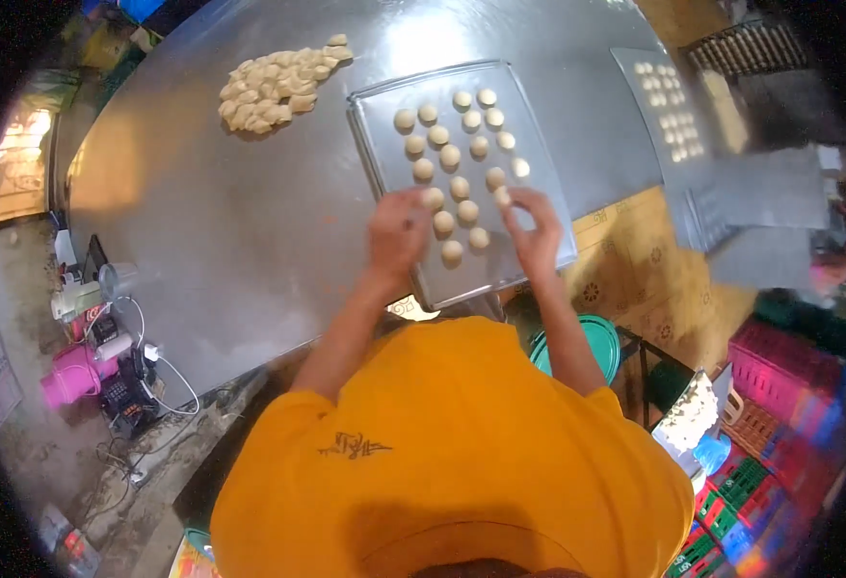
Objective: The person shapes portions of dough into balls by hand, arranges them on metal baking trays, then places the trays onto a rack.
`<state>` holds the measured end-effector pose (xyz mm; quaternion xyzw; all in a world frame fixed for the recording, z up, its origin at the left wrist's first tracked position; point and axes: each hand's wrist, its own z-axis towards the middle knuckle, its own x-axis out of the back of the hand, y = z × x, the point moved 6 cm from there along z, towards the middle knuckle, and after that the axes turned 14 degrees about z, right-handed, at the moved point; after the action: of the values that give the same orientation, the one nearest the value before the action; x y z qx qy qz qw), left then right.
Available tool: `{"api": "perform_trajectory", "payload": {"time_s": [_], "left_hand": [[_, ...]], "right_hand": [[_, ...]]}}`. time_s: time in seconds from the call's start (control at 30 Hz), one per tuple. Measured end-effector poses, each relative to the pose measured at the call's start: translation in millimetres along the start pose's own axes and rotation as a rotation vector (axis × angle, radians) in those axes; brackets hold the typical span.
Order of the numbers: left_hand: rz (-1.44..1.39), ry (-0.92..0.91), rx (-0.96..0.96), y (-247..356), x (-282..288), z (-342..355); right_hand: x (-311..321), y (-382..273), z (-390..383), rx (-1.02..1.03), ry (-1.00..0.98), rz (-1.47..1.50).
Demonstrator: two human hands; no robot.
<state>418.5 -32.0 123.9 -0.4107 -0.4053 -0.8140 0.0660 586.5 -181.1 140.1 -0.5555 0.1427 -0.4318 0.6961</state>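
Two bare hands are at work over a shiny metal tray (457,279), and it's dotted with rows of round dough balls (450,154), in two loose groups with a bare strip between them. On the right side of the tray, the right hand (536,231) has thumb and fingertips together, pinched on a pale dough ball (502,196) at the near end of its group. Over to the left hand (399,236), at the tray's left edge: fingertips right up against another ball (433,198), but the hand is blurred, and I can't tell whether the fingers are closed on it or merely resting alongside.

The tray sits on a broad metal table (211,212), its near end jutting past the edge toward the orange shirt (462,405). Up beyond the left hand, what a heap: cut dough pieces (278,90), piled straight on the metal! Off to the far right, a second tray (675,178) carries smaller-looking balls. Below the right forearm, a round green lid-like thing (608,339) peeks out, with pink crates (779,371) further right.
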Motion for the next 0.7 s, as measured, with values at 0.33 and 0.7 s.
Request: {"api": "perform_trajectory", "payload": {"time_s": [0.33,0.7], "left_hand": [[0.353,-0.113,-0.123,110,-89,15],[0.364,0.318,0.604,-166,40,62]], "right_hand": [[47,88,41,-0.211,-0.245,0.026],[50,54,20,-0.148,-0.247,-0.077]]}}
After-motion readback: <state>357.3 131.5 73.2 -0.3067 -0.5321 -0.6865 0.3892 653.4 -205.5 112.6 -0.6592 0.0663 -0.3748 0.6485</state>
